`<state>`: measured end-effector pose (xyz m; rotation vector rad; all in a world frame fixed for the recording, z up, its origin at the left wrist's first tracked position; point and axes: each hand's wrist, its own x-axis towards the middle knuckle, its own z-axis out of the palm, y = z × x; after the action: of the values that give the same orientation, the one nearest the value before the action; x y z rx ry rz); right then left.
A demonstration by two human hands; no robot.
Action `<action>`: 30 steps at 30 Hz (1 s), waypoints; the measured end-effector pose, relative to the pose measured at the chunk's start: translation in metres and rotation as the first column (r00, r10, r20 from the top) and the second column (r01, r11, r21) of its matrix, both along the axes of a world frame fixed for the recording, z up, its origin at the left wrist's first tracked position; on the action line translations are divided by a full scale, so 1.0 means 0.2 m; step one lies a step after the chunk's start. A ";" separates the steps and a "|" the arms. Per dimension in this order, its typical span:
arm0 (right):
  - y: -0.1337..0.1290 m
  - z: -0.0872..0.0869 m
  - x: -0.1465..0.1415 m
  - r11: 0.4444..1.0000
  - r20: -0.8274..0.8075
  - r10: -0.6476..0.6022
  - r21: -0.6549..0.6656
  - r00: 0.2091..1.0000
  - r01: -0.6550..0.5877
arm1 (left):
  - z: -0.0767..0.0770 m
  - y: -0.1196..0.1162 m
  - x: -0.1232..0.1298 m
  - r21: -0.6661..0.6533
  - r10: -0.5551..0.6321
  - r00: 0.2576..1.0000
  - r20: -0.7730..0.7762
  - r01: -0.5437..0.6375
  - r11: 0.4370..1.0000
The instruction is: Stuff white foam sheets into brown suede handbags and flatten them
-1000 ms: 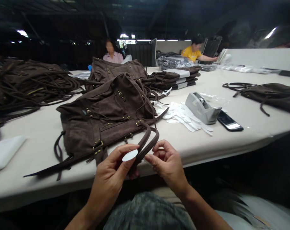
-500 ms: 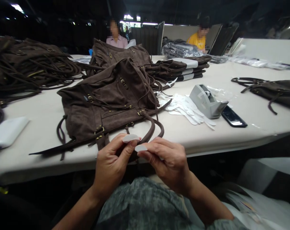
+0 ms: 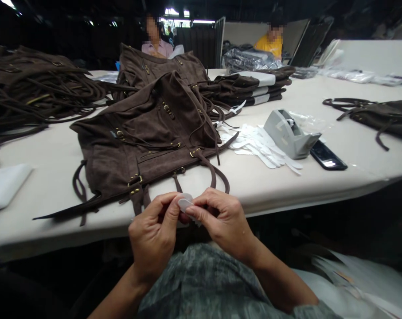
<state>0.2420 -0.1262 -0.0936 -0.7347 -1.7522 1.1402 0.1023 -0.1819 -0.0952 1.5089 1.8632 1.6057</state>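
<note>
Handles [image 3: 224, 175] of the nearest brown bag [image 3: 150, 133] are looping down behind the right hand [image 3: 225, 223], while the body of the bag is lying on the pale table [image 3: 307, 181], just beyond both hands and mostly to the left. Thumb and fingers of the left hand [image 3: 152, 239] are closing together on the white strip [image 3: 185, 204], and those of the right hand are pinching it too, so it is sitting between the two hands. Two rounded white ends are showing there; whether they are belonging to one strip or two, I cannot tell. One more brown bag [image 3: 174, 66] is standing behind the nearest, one dark bag [image 3: 383, 116] is lying at the far right, and three white bands are showing on the folded stack [image 3: 234, 86]. One pile of white strips [image 3: 260, 148], too overlapped to count, is spreading beside one grey tape dispenser [image 3: 285, 135], which one black phone [image 3: 327, 156] is adjoining. Two people are showing beyond: one in pink [image 3: 157, 48], one in yellow [image 3: 269, 44].
</note>
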 end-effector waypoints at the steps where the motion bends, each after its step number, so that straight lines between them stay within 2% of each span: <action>1: 0.00 -0.01 0.00 1.000 0.011 0.007 -0.018 1.000 -0.006 | -0.01 0.00 0.00 0.016 -0.003 1.000 -0.018 0.003 1.000; 6: 0.00 -0.05 -0.01 0.977 -0.004 0.004 -0.215 1.000 -0.005 | -0.04 0.01 0.00 0.064 -0.105 0.994 -0.020 0.107 0.992; 10: 0.01 -0.08 -0.03 0.905 -0.104 -0.021 -0.425 0.994 -0.025 | -0.02 0.01 0.01 0.132 -0.136 0.987 -0.084 0.146 0.980; 14: 0.02 -0.08 -0.03 0.904 -0.194 0.007 -0.418 0.981 -0.089 | -0.01 0.00 0.00 0.244 -0.096 0.947 -0.306 0.175 0.954; 16: 0.02 -0.07 -0.02 0.891 -0.224 0.023 -0.437 0.974 -0.121 | -0.01 0.00 -0.02 0.321 -0.054 0.871 -0.488 0.237 0.917; 19: 0.01 -0.07 -0.02 0.861 -0.239 0.033 -0.486 0.971 -0.149 | -0.01 0.00 -0.05 0.380 0.030 0.676 -0.736 0.376 0.845; 21: 0.00 -0.08 -0.03 0.867 -0.228 -0.012 -0.487 0.974 -0.103 | -0.01 0.01 -0.08 0.360 0.056 0.565 -0.823 0.443 0.821; 24: -0.02 -0.12 -0.04 0.891 -0.197 -0.090 -0.453 0.976 -0.009 | -0.03 0.01 -0.12 0.298 0.010 0.495 -0.869 0.508 0.808; 26: -0.03 -0.15 -0.04 0.907 -0.195 -0.060 -0.419 0.979 -0.028 | -0.06 0.01 -0.13 0.283 -0.038 0.519 -0.854 0.524 0.804; 30: -0.03 -0.17 -0.02 0.944 -0.252 0.081 -0.290 0.964 -0.155 | -0.10 0.00 -0.12 0.342 -0.097 0.740 -0.666 0.418 0.841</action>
<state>0.2377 -0.1321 -0.1277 -0.6492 -1.4498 1.5421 0.0789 -0.1827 -0.1146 2.6779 1.4248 1.6024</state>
